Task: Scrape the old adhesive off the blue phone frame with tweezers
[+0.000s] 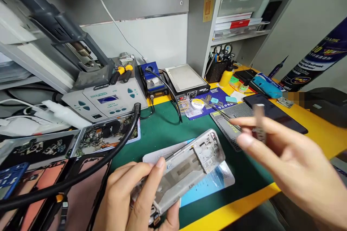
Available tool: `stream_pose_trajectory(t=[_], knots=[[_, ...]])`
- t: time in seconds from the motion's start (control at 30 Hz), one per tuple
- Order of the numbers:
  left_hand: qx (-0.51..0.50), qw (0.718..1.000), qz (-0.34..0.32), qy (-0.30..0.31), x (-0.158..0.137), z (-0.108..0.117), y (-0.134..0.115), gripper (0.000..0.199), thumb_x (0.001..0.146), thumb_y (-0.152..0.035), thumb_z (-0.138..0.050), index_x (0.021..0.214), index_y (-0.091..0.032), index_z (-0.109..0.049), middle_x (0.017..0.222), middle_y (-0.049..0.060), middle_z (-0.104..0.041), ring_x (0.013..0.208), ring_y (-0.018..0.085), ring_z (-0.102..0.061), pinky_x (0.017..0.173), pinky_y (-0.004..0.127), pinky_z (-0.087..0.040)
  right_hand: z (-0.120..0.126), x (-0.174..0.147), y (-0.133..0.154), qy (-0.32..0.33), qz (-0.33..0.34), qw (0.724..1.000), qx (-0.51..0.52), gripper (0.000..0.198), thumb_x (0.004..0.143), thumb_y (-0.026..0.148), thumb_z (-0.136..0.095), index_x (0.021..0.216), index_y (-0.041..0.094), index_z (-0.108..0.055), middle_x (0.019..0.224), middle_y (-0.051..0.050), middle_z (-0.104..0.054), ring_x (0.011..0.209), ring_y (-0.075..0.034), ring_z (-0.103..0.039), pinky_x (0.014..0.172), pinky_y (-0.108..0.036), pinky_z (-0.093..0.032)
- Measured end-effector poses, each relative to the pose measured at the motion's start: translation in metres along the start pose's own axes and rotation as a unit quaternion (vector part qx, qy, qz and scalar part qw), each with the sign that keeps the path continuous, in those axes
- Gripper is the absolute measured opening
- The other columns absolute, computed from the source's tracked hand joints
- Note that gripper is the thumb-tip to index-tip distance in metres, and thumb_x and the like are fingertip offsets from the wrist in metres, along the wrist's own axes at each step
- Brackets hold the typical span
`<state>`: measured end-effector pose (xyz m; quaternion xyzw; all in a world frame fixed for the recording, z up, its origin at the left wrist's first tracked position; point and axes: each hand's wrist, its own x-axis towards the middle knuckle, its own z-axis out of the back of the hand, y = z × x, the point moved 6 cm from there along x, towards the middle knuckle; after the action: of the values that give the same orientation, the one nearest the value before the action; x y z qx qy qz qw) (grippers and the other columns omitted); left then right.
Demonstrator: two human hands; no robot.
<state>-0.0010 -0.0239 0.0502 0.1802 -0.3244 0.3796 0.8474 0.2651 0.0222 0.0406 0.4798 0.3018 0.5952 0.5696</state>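
My left hand (138, 191) is wrapped round one end of a bare metal phone frame (187, 169). The frame is tilted, its hollow inner side facing up, with grey smears and small fittings at the far end. My right hand (287, 155) is raised to the right, thumb and fingers closed round slim metal tweezers (225, 117) that point away to the upper left. A short, pale-topped slim object (259, 122) stands blurred in front of its fingers; what it is I cannot tell. Below the frame lies a blue and white sheet (206, 186) on the green mat (244, 173).
A grey rework station (108, 101) with a thick black hose (108, 157) stands left. Beyond are a heating plate (187, 77), a blue mat (200, 113) with small parts, a perforated grey mat (219, 126) and a dark phone (276, 113). Phone panels (43, 195) lie lower left.
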Motion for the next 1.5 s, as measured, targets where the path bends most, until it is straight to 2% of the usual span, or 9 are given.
stream_pose_trajectory(t=[0.13,0.27,0.37,0.43,0.53,0.63,0.8,1.1,1.5], knots=[[0.006,0.999,0.037,-0.031,-0.002,0.001,-0.001,0.067,0.073,-0.018,-0.084,0.132,0.000,-0.058,0.118,0.019,-0.057,0.104,0.026,-0.060,0.088,0.035,-0.051,-0.047,0.008,0.000,0.209,-0.121,0.960,0.138,0.024,0.087,0.045,-0.077,0.098,0.024,-0.072,0.084,0.001,-0.067,0.069,-0.013,-0.055,0.056,-0.023,-0.044],[-0.011,0.998,0.053,-0.032,-0.003,0.000,-0.002,0.073,0.076,-0.022,-0.084,0.138,0.000,-0.054,0.120,0.020,-0.057,0.110,0.028,-0.061,0.091,0.036,-0.055,-0.061,0.030,0.002,0.257,-0.094,0.945,0.180,0.036,0.090,0.049,-0.074,0.076,0.017,-0.062,0.061,0.009,-0.041,0.051,-0.005,-0.029,0.045,-0.021,-0.024],[-0.181,0.967,0.182,-0.003,0.002,0.003,0.012,0.060,0.086,-0.031,-0.076,0.139,-0.013,-0.055,0.118,0.013,-0.061,0.107,0.023,-0.064,0.092,0.033,-0.056,-0.063,0.052,0.008,0.296,-0.060,0.936,0.182,0.031,0.093,0.043,-0.073,0.082,0.016,-0.062,0.063,0.009,-0.046,0.048,-0.004,-0.033,0.043,-0.018,-0.027],[-0.393,0.850,0.349,0.023,0.005,-0.002,0.024,0.039,0.095,-0.037,-0.065,0.131,-0.021,-0.060,0.108,0.007,-0.067,0.097,0.018,-0.067,0.086,0.029,-0.055,-0.064,0.065,0.015,0.336,-0.044,0.924,0.176,0.025,0.098,0.038,-0.067,0.090,0.015,-0.064,0.071,0.006,-0.057,0.051,-0.005,-0.047,0.046,-0.018,-0.041],[-0.697,0.526,0.482,0.075,0.019,-0.017,0.010,0.031,0.098,-0.041,-0.059,0.116,-0.017,-0.068,0.110,0.008,-0.073,0.098,0.020,-0.068,0.088,0.030,-0.054,-0.070,0.078,0.026,0.387,-0.026,0.904,0.181,0.023,0.099,0.036,-0.066,0.107,0.015,-0.066,0.095,-0.002,-0.069,0.073,-0.012,-0.066,0.064,-0.028,-0.058],[-0.757,0.431,0.479,0.107,0.038,-0.023,-0.006,0.034,0.095,-0.045,-0.060,0.105,-0.014,-0.070,0.109,0.014,-0.075,0.097,0.027,-0.072,0.086,0.039,-0.057,-0.080,0.083,0.034,0.422,-0.010,0.885,0.199,0.029,0.098,0.037,-0.066,0.119,0.016,-0.065,0.114,-0.006,-0.070,0.092,-0.018,-0.070,0.078,-0.037,-0.062],[-0.782,0.400,0.468,0.101,0.035,-0.043,-0.015,0.038,0.087,-0.050,-0.068,0.104,-0.016,-0.068,0.114,0.015,-0.075,0.094,0.030,-0.075,0.087,0.048,-0.060,-0.094,0.082,0.025,0.445,0.014,0.863,0.239,0.033,0.099,0.038,-0.066,0.123,0.017,-0.064,0.120,-0.008,-0.069,0.099,-0.021,-0.070,0.083,-0.041,-0.062],[-0.765,0.424,0.478,0.081,0.022,-0.058,-0.015,0.040,0.078,-0.041,-0.081,0.107,-0.016,-0.071,0.106,0.012,-0.076,0.090,0.030,-0.077,0.076,0.040,-0.064,-0.105,0.074,0.011,0.462,0.017,0.844,0.271,0.030,0.099,0.037,-0.066,0.120,0.016,-0.065,0.114,-0.007,-0.070,0.093,-0.019,-0.070,0.079,-0.038,-0.062],[-0.762,0.416,0.493,0.059,0.021,-0.064,-0.014,0.038,0.079,-0.047,-0.076,0.105,-0.018,-0.074,0.109,0.009,-0.078,0.086,0.029,-0.077,0.075,0.042,-0.064,-0.110,0.062,0.025,0.500,0.012,0.815,0.293,0.022,0.099,0.034,-0.067,0.109,0.015,-0.066,0.091,0.000,-0.068,0.068,-0.010,-0.064,0.059,-0.025,-0.057]])
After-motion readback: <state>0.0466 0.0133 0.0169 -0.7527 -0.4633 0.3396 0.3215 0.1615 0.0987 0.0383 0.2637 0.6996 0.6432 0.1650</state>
